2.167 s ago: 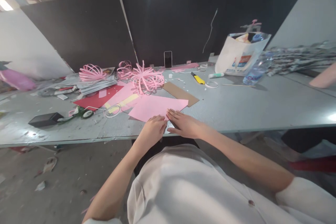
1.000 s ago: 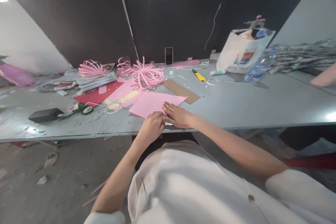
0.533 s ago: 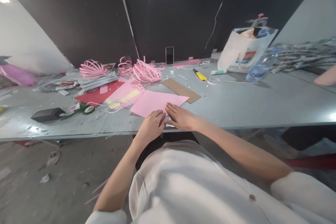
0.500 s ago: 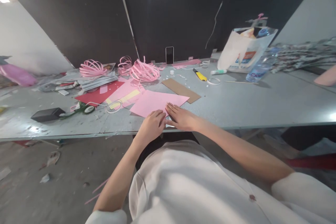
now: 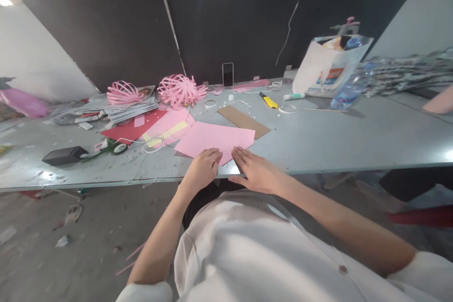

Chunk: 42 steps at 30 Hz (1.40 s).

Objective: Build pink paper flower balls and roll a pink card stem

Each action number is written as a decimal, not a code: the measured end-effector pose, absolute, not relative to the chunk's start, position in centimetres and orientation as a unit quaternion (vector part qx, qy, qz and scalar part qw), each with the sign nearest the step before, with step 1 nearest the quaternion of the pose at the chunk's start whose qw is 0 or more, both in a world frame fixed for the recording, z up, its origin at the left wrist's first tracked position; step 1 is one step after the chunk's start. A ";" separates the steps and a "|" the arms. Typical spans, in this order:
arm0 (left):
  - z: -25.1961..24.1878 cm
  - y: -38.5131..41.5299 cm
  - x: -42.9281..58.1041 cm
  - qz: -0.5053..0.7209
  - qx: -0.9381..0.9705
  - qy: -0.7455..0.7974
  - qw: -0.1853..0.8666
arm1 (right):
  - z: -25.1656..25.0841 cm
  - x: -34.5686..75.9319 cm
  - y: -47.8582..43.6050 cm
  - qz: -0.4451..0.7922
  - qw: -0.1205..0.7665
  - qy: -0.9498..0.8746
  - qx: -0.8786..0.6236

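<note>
A pink sheet of paper lies near the front edge of the table, its near part coming to a point between my hands. My left hand rests on the sheet's lower left side, fingers together and slightly bent, gripping nothing. Flat on the lower right edge lies my right hand, fingers stretched and thumb apart. A brown cardboard strip lies partly under the sheet's far right side. To the left are another pink sheet with a yellow strip and a red sheet.
Pink paper-strip balls sit at the back left. Green-handled scissors lie beside a dark block. A yellow cutter, a glue stick, a phone, a water bottle and a white bag stand or lie further back.
My right hand has slid right and toward me along the sheet's edge, away from my left hand. At the back, the pink strip ball has rolled left, uncovering a white ring.
</note>
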<state>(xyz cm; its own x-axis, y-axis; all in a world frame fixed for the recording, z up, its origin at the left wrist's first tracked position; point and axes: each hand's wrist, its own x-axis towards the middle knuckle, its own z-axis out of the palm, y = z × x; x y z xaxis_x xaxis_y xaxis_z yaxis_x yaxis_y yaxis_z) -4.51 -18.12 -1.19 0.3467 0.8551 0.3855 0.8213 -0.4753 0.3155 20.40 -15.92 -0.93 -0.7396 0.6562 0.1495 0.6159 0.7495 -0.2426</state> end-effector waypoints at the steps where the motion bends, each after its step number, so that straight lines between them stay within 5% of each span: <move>1: -1.2 -18.1 -4.5 0.254 0.821 0.511 0.034 | -0.8 20.4 -16.2 0.084 0.111 -0.927 -0.348; 18: 0.1 -19.6 -0.8 0.156 0.803 0.573 -0.049 | -0.1 20.0 -19.1 -0.023 0.110 -0.918 -0.381; 42: -0.1 -19.3 -3.1 0.167 0.870 0.450 0.112 | -0.1 19.8 -20.6 -0.057 0.114 -0.909 -0.397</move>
